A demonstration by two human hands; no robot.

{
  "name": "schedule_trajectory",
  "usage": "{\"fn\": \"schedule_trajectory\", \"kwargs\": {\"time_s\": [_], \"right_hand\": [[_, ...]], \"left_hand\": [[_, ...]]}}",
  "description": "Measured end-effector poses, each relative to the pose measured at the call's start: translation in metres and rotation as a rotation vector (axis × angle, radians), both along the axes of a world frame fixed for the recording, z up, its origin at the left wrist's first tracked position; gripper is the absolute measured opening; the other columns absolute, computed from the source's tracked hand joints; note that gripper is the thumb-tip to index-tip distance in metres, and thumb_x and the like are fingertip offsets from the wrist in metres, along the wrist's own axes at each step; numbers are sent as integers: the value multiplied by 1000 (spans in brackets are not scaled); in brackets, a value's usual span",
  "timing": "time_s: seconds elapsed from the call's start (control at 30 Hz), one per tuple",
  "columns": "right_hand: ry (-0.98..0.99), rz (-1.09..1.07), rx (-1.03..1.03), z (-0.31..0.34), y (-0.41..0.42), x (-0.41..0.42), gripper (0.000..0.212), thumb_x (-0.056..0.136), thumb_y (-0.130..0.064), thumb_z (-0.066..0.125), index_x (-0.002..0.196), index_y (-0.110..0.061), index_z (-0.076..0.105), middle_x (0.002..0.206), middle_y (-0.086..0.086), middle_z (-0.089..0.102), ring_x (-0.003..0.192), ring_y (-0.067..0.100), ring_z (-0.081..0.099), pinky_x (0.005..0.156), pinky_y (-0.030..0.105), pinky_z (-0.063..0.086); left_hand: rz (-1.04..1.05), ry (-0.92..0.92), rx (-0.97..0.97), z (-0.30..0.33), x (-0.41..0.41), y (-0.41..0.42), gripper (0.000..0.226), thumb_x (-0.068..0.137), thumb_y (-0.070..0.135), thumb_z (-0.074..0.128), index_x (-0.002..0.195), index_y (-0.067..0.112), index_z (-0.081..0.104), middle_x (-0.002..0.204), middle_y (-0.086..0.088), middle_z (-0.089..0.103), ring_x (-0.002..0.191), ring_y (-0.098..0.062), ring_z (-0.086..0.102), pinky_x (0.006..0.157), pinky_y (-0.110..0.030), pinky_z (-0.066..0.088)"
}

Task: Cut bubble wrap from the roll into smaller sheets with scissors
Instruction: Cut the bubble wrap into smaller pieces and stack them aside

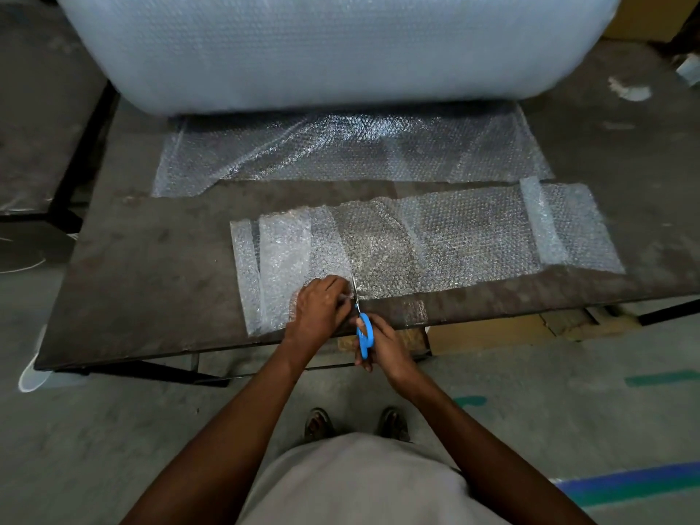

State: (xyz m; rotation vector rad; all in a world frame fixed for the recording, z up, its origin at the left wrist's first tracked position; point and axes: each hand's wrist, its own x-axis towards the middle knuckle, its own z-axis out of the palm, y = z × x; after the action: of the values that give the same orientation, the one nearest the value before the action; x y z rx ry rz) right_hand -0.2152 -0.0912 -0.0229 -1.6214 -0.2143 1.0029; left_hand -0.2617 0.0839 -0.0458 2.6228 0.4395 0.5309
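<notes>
We note the right hand (382,344) gripping blue scissors (363,327) at the table (151,267) edge, blades in the bubble wrap strip (435,244); left hand (322,308) pinches the strip beside them.

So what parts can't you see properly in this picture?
Head view only:
- The big roll: both ends run past the top and side edges.
- The scissors: the right hand covers part of the blue handles; the thin blades are hard to follow.
- The strip: the left hand hides the part under it.
</notes>
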Motion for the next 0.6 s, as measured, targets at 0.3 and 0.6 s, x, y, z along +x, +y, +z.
{"fn": "schedule_trajectory", "kwargs": {"time_s": [0.3,0.6], "right_hand": [[28,-4,19,-5,8,5,23,112,-31,54,119,-11,60,66,5,62,51,22,62,41,25,38],[5,0,5,-7,6,4,23,111,-28,56,124,-10,61,66,4,64,51,20,64,42,25,38]], "left_hand": [[-24,-22,-10,2,-8,-1,20,87,20,83,104,19,73,99,2,74,87,-26,69,74,-39,55],[-40,-58,-54,2,-11,0,20,81,17,86,94,16,72,92,2,73,80,-24,70,69,-37,56]]}}
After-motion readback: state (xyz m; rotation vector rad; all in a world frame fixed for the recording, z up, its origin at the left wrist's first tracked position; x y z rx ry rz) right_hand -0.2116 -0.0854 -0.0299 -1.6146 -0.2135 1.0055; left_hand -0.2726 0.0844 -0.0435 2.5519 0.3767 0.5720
